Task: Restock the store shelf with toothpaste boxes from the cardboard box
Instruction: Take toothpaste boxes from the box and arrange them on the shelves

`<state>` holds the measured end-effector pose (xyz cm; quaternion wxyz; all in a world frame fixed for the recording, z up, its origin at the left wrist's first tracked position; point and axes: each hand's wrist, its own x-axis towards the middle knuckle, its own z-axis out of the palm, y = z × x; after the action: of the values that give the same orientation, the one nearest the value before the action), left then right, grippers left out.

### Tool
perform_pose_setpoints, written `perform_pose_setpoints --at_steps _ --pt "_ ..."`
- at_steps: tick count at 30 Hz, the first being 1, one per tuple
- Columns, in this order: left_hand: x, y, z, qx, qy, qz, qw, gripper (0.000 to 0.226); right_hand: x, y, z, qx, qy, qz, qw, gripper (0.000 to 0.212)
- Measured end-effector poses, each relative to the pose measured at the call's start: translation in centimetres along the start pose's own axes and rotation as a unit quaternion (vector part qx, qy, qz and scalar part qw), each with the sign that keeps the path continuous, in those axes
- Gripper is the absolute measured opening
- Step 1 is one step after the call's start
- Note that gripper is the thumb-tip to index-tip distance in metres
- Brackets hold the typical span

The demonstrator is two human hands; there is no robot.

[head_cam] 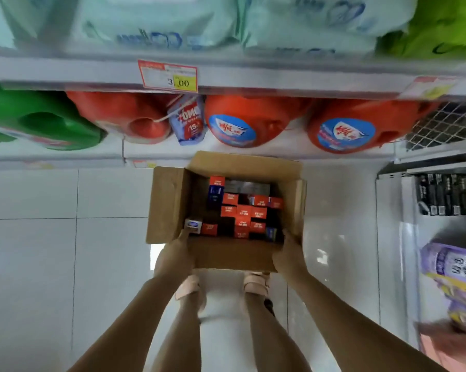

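The left hand [177, 253] grips the near-left corner of the cardboard box [164, 205], which is open-top-up in front of the lowest shelf [65, 157]. Inside, the toothpaste boxes [243, 213] mostly stand on end, long axes vertical (red end flaps facing upward). The right hand [288, 252] clamps the near-right corner.

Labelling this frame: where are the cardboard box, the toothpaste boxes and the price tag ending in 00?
cardboard box [234, 257]: head view, near outer wall.
toothpaste boxes [244, 211]: head view, red end of a middle box.
price tag [170, 76]: head view, its printed middle.
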<state>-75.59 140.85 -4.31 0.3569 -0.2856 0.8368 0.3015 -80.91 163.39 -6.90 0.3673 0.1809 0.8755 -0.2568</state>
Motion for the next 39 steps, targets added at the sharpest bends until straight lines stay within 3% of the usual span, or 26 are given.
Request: perform_pose_setpoints --at_steps 2,4,5,7,10,13,15,19,22,25,29,34,37,39 --pt "0.2 -0.1 1.1 0.004 0.017 -0.006 1.0 0.06 1.1 1.5 -0.6 -0.03 -0.004 -0.006 1.0 0.033" --pt "0.8 -0.6 2.1 0.008 0.015 -0.002 1.0 0.059 2.0 2.4 -1.2 -0.066 -0.014 -0.047 0.997 0.04" --pt "1.1 -0.9 2.4 0.019 0.0 0.006 1.0 0.054 2.7 2.7 -1.3 -0.052 -0.002 -0.07 0.996 0.043" --pt "2.0 -1.5 2.5 0.061 -0.04 0.014 0.997 0.039 4.3 3.1 -1.3 -0.041 0.015 -0.099 0.994 0.027" --pt "3.6 -1.6 2.2 0.094 -0.082 0.012 0.992 0.037 6.3 2.5 -0.6 -0.123 -0.029 -0.117 0.985 0.036" --pt "5.9 -1.5 2.9 0.118 -0.055 0.023 0.991 0.048 7.4 2.4 2.1 -0.095 -0.099 -0.053 0.989 0.058" --pt "7.3 -1.7 4.1 0.136 -0.051 0.049 0.988 0.056 8.2 3.0 3.8 -0.068 -0.091 0.003 0.994 0.067" --pt "10.3 -2.2 6.1 0.139 -0.042 0.045 0.988 0.054 10.5 2.7 4.8 -0.02 -0.068 0.076 0.995 0.073" --pt "12.3 -1.9 7.1 0.181 -0.059 0.029 0.981 0.05 12.1 3.2 5.0 -0.006 -0.097 0.078 0.992 0.073" --pt "13.5 -0.9 7.1 0.268 -0.055 0.011 0.962 0.045 12.6 4.1 5.4 -0.04 -0.122 0.064 0.99 0.064" --pt "13.6 -0.9 6.7 0.377 -0.017 0.09 0.922 0.047 13.2 4.3 5.4 -0.081 -0.122 0.047 0.988 0.053" --pt "14.3 -1.0 6.3 0.442 0.004 0.124 0.888 0.039 13.4 3.5 5.2 -0.101 -0.108 0.051 0.988 0.05" --pt "14.6 -0.5 6.4 0.446 -0.007 0.113 0.888 0.035 12.8 2.8 4.8 -0.108 -0.081 0.03 0.99 0.037" --pt "14.2 0.1 6.0 0.414 -0.013 0.091 0.906 0.036 11.9 2.2 3.9 -0.115 -0.071 0.019 0.991 0.025"
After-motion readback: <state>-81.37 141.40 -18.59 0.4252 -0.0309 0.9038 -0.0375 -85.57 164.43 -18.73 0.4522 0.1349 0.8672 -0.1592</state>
